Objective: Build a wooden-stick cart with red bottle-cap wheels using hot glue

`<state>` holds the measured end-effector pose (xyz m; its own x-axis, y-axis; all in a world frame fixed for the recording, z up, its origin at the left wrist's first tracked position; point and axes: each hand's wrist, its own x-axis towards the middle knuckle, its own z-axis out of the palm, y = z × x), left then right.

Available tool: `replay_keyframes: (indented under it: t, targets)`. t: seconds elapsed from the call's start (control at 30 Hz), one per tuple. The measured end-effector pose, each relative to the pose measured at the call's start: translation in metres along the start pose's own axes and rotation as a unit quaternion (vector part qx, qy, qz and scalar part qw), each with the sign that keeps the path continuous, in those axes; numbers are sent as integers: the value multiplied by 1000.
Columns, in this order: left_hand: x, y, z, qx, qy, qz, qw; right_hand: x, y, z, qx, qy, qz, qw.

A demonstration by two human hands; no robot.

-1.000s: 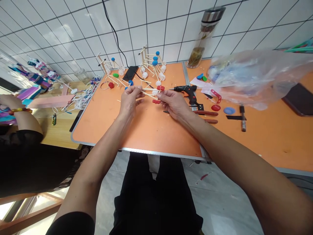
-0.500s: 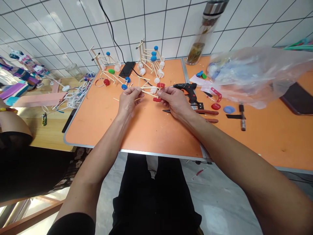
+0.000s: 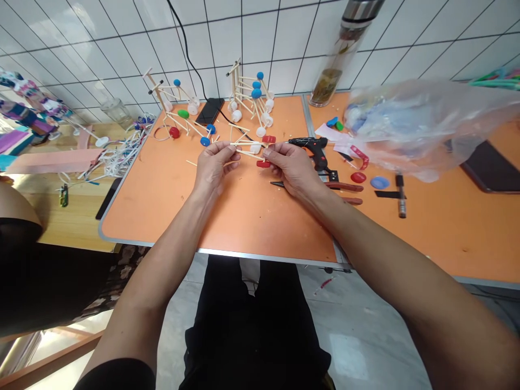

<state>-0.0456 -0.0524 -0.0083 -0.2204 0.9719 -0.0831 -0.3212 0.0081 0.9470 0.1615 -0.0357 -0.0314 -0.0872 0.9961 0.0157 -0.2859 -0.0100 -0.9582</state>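
Between my hands, above the orange table [image 3: 227, 216], is a small frame of wooden sticks [image 3: 248, 154] with red bottle caps [image 3: 268, 139] at its right end. My left hand [image 3: 216, 165] pinches the left ends of the sticks between thumb and fingers. At the capped end, my right hand [image 3: 290, 165] is closed on the frame beside the red caps. Past my hands stand two stick models with cap wheels, one with a green cap [image 3: 183, 114], the other with blue caps [image 3: 256, 93]. Loose sticks lie just behind the held frame.
Right of my hands lie a black glue gun [image 3: 314, 149], red-handled pliers [image 3: 345, 186], a red cap [image 3: 358, 177], a blue cap [image 3: 379, 182] and a marker [image 3: 401, 197]. Behind them are a glass bottle [image 3: 331, 70] and a plastic bag [image 3: 414, 119]. Another person's arm [image 3: 18, 203] is at the left.
The view has shifted slightly. Both hands keep their hold on the stick frame, whose red caps have tilted a little.
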Motion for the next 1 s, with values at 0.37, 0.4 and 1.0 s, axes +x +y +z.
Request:
replay_keyframes:
  t: [0.37, 0.4, 1.0]
  targets:
    - [3, -5, -1, 37, 21, 23, 999, 2, 1, -3, -9, -19, -10, 1000]
    - [3, -5, -1, 37, 22, 24, 999, 2, 1, -3, -11, -20, -8, 1000]
    - [1, -8, 3, 32, 39, 35, 998, 5, 8, -7, 21, -44, -4, 999]
